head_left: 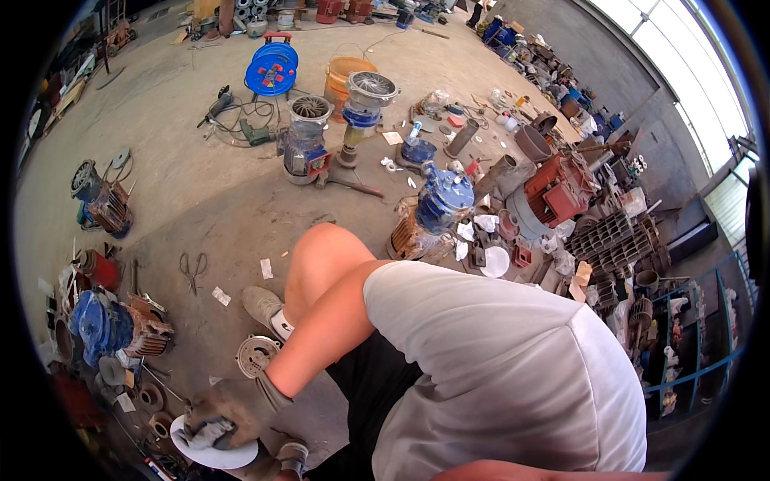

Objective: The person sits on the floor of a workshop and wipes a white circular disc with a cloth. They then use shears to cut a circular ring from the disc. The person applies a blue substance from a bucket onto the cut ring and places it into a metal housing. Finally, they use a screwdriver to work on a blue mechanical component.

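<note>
**Right Hand at the White Dish, Motor Repair Floor**

Clock positions refer to the centre of the view. The right hand, in a dark grey-brown fabric work glove, is at 7 o'clock. Its fingers are bent downward over crumpled light-grey material; whether they close on it cannot be told. Directly beneath, also at 7 o'clock, is a white, round, shallow dish, partly covered by the glove. The left hand is out of view; its state cannot be told.

Just beyond the right wrist, between 7 and 8 o'clock, lies a round, perforated metal disc, beside the light-coloured shoe. At 8 o'clock, a motor with blue casing and rust-brown fins rests on the floor. Dark metal scissors lie open at 9 o'clock.

Farther out, a blue round cable reel stands at 11 o'clock, an orange plastic bucket near 12, and a blue-topped motor with a rusty body at 2.
</note>
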### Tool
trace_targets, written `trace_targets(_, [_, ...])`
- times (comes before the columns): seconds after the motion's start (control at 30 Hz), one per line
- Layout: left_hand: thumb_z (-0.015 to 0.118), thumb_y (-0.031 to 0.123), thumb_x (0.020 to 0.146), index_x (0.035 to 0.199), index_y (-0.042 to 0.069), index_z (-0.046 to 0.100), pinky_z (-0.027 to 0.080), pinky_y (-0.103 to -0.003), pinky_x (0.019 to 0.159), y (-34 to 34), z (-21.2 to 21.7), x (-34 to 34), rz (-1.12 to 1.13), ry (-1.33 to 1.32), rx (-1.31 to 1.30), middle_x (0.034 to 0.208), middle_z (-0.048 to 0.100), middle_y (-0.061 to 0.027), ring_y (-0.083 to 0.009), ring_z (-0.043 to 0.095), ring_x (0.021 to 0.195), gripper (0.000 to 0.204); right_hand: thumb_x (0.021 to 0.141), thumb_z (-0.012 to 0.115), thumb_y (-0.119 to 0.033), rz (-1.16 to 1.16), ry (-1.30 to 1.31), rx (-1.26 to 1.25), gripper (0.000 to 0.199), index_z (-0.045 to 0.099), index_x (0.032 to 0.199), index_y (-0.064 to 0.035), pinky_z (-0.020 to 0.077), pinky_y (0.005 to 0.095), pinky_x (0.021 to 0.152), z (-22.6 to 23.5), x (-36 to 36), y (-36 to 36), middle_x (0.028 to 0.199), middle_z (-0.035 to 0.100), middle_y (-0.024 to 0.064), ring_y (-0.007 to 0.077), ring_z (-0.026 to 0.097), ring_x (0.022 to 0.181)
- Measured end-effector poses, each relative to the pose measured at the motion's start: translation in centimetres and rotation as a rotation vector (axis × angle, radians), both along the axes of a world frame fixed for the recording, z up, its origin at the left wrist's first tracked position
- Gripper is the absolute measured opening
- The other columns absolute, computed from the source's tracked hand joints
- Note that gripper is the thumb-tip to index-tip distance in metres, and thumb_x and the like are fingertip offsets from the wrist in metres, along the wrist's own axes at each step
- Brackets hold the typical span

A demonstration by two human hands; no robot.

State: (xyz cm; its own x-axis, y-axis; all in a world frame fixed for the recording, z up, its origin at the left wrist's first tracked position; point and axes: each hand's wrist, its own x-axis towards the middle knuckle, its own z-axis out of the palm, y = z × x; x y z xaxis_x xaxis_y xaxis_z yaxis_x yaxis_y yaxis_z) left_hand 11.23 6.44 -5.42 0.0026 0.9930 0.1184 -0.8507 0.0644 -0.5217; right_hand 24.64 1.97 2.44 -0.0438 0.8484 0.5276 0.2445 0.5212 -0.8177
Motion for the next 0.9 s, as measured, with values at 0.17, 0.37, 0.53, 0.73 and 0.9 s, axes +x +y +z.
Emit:
trace_targets(0.17, [0.055,0.020,0.102,0.139,0.001,0.058,0.053,-0.037,0.102,-0.4,8.0,-0.3,-0.069,1.901,0.174,0.132,0.067,-0.0151,-0.0241,0.064,0.119,0.041,0.086,0.074,-0.038,-0.020,-0.483,0.091,0.033,0.072,0.113,-0.0178,0.0559,0.0520,0.081,1.7,1.7,-0.5,0.120,0.061,0.0190,0.0385,0.068,0.101])
trace_targets(0.37, [0.072,0.013,0.091,0.138,-0.004,0.057,0.056,-0.034,0.096,1.6,10.5,-1.1,0.298,2.367,0.694,0.125,0.070,-0.0140,-0.0214,0.070,0.108,0.053,0.085,0.082,-0.040,-0.169,-0.662,0.047,0.044,0.072,0.123,-0.0207,0.0578,0.0483,0.074,2.8,3.0,2.6,0.107,0.065,0.0153,0.0331,0.070,0.087])
trace_targets(0.53, [0.071,0.029,0.098,0.144,0.004,0.058,0.051,-0.044,0.106,-0.2,11.7,-2.1,-0.366,1.747,0.355,0.130,0.070,-0.0121,-0.0276,0.067,0.118,0.054,0.085,0.085,-0.029,-0.212,-0.553,0.003,0.043,0.071,0.124,-0.0152,0.0592,0.0456,0.077,1.5,5.0,4.8,0.109,0.070,0.0157,0.0297,0.072,0.090])
trace_targets(0.73, [0.059,0.036,0.105,0.153,0.013,0.051,0.046,-0.044,0.116,1.4,11.8,-1.8,0.368,2.190,1.012,0.152,0.056,-0.0134,-0.0308,0.058,0.136,0.054,0.085,0.083,-0.025,0.120,-0.219,0.190,0.048,0.073,0.130,-0.0130,0.0580,0.0458,0.092,5.7,6.9,4.5,0.116,0.072,0.0132,0.0306,0.073,0.103])
trace_targets(0.9, [0.070,0.033,0.095,0.153,0.013,0.044,0.043,-0.049,0.118,-1.7,6.0,-2.3,0.157,2.319,0.661,0.148,0.057,-0.0136,-0.0312,0.053,0.141,0.067,0.075,0.090,-0.031,0.099,-0.580,0.165,0.052,0.075,0.124,-0.0215,0.0530,0.0489,0.106,4.0,2.0,3.3,0.137,0.064,0.0159,0.0376,0.060,0.132])
